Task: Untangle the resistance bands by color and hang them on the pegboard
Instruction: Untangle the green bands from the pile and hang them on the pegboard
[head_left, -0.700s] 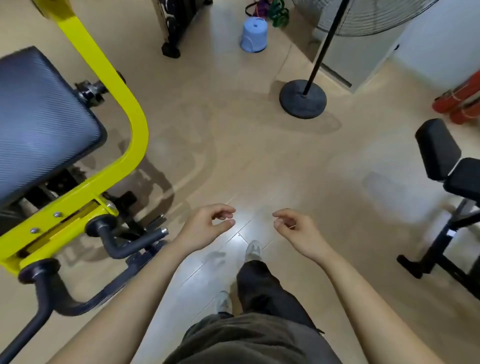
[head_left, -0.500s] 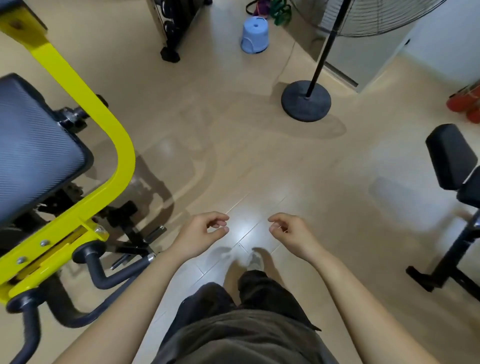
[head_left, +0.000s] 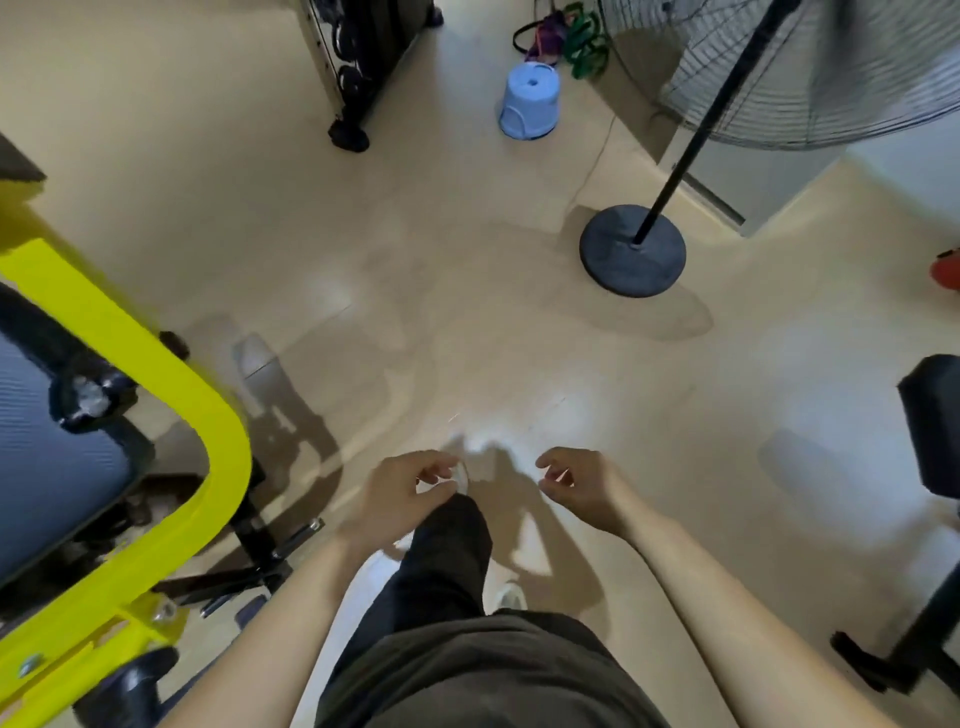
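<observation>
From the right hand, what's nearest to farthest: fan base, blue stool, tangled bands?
1. Fan base, ahead and slightly right of the right hand.
2. Blue stool, farther ahead.
3. Tangled bands, farthest, just beyond the stool.

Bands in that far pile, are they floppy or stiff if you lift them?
Probably floppy: the bands lie in loose curling loops. Purple and green ones overlap, so they'd likely lift as one clump.

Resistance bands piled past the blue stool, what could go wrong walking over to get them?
The blue stool stands right before the resistance bands, so a foot might clip it. A thin cord runs across the floor near the fan base, a possible trip.
</observation>
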